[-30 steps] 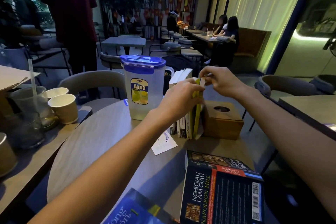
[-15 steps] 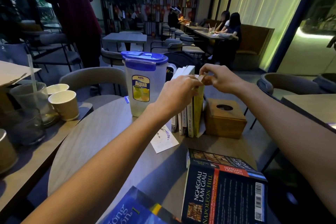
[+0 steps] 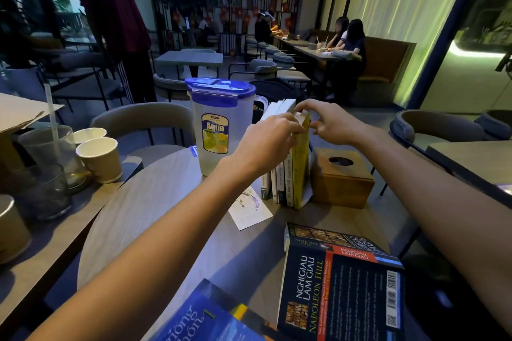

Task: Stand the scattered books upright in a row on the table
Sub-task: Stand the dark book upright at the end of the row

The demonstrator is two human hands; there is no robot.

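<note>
Both your forearms reach forward over the round table [image 3: 155, 202] and converge at the top of the standing row of books [image 3: 279, 174]. Your left hand [image 3: 266, 144] comes in from the lower left with the wrist level and the fingers curled closed, pinching the top edge of the yellow book [image 3: 300, 166] at the right end of the row. Your right hand [image 3: 332, 124] comes in from the right, its thumb and forefinger drawn together at the same top corner of the yellow book while the other fingers spread loosely above it; whether it truly grips the cover or only touches it, you cannot tell from here. The row stands upright between the clear pitcher [image 3: 221, 130] with its blue lid and the wooden tissue box [image 3: 342, 177], the yellow book just beside the box. Nearer you, a dark Napoleon Hill book [image 3: 340, 293] lies flat on top of another book, and a blue book [image 3: 210, 318] lies flat at the table's near edge. A white card [image 3: 249, 210] rests flat just left of the row.
</note>
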